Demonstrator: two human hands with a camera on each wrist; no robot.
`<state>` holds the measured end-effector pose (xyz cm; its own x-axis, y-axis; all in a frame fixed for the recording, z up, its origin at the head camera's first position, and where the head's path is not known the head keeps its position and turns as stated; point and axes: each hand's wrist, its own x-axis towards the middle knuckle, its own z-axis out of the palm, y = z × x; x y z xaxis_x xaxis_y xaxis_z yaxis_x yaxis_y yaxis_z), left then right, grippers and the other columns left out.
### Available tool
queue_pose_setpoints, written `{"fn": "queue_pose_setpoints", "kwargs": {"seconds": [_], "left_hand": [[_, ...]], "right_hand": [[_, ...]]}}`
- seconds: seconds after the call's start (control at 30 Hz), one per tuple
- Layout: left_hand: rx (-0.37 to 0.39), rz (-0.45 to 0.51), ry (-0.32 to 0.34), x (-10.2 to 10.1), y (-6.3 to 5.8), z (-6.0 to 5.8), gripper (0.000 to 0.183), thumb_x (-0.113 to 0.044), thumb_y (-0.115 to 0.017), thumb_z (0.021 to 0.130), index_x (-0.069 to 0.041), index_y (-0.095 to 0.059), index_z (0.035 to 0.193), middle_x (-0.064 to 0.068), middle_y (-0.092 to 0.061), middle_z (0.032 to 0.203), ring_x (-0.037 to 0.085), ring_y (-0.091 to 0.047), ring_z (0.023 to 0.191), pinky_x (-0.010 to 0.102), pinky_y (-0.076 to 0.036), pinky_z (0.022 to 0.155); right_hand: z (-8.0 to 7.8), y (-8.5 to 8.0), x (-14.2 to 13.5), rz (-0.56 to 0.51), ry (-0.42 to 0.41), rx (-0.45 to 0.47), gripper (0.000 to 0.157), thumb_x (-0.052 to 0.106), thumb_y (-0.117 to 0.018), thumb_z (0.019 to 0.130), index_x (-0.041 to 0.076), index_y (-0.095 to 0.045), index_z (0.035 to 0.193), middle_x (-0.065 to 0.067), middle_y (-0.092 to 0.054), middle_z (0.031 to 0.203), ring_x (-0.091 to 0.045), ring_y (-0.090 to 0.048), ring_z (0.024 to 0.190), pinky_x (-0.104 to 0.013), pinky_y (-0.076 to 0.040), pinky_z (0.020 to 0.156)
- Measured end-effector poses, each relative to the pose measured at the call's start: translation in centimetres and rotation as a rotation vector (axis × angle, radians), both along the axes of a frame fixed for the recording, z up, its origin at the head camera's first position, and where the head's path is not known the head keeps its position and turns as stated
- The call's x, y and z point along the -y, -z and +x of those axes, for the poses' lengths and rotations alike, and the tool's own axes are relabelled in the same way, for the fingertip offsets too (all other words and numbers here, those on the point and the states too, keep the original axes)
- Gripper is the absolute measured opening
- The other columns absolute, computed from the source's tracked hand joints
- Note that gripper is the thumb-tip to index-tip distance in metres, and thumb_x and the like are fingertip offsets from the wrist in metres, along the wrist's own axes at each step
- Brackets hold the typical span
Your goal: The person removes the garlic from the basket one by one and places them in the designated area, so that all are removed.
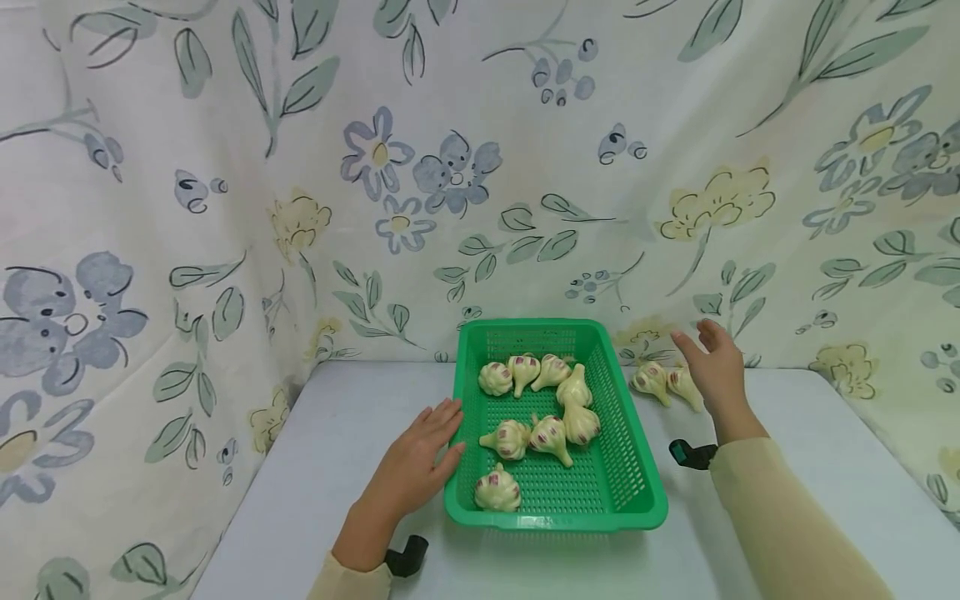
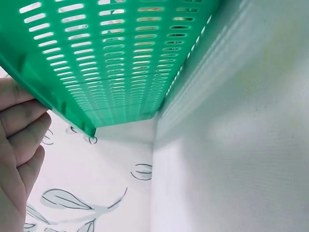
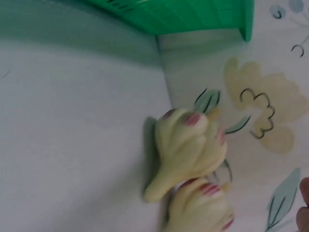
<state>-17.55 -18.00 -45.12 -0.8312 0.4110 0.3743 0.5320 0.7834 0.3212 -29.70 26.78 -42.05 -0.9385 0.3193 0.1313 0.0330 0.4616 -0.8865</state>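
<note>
Eight garlic bulbs (image 1: 498, 492) are contained in one green basket (image 1: 555, 522); two outside bulbs (image 1: 649, 379) are left on the counter (image 1: 345, 433) to its right, so most can be judged already gathered. The basket's left rim is touched by the left hand (image 1: 415, 458), fingers extended. The right hand (image 1: 716, 372) is held near the outside pair, thumb and fingers spread, nothing grasped.

No legible lettering or numbers
</note>
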Motion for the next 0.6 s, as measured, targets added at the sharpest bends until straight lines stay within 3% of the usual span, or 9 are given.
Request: {"fn": "queue_pose_setpoints", "kwargs": {"seconds": [0.2, 0.37, 0.5, 0.6], "left_hand": [[0.017, -0.013, 0.004, 0.0, -0.2, 0.0, 0.052, -0.035, -0.054, 0.100, -0.004, -0.052, 0.142, 0.003, -0.043, 0.154, 0.018, -0.036, 0.145, 0.042, -0.031, 0.120], [0.002, -0.007, 0.005, 0.0, -0.3, -0.1, 0.052, -0.034, -0.057, 0.099, -0.004, -0.053, 0.141, 0.003, -0.044, 0.153, 0.019, -0.037, 0.144, 0.043, -0.032, 0.119], [0.023, -0.003, 0.000, 0.0, -0.2, -0.1, 0.052, -0.034, -0.057, 0.099, -0.005, -0.052, 0.142, 0.003, -0.043, 0.153, 0.018, -0.037, 0.144, 0.041, -0.032, 0.119], [0.028, -0.005, -0.003, -0.1, 0.0, 0.0, 0.052, -0.034, -0.057, 0.099, -0.006, -0.052, 0.143, 0.002, -0.043, 0.154, 0.017, -0.038, 0.144, 0.040, -0.033, 0.119]], "right_hand": [[0.0, -3.9, 2.4, 0.011, -0.043, -0.087, 0.084, 0.059, -0.055, 0.093, 0.013, -0.026, 0.157, -0.009, -0.030, 0.160, -0.029, -0.029, 0.148, -0.056, -0.033, 0.116], [0.1, -6.8, 5.6, -0.035, -0.126, -0.165, 0.079, 0.056, -0.058, 0.093, 0.014, -0.031, 0.155, -0.007, -0.037, 0.158, -0.025, -0.034, 0.146, -0.052, -0.034, 0.117], [0.0, -8.1, 8.7, -0.074, -0.202, -0.192, 0.078, 0.055, -0.061, 0.092, 0.013, -0.037, 0.152, -0.005, -0.044, 0.153, -0.022, -0.040, 0.142, -0.049, -0.038, 0.115], [-0.2, -8.3, 10.9, -0.120, -0.250, -0.204, 0.076, 0.053, -0.063, 0.091, 0.013, -0.038, 0.151, -0.005, -0.046, 0.151, -0.022, -0.044, 0.139, -0.048, -0.040, 0.113]]}}
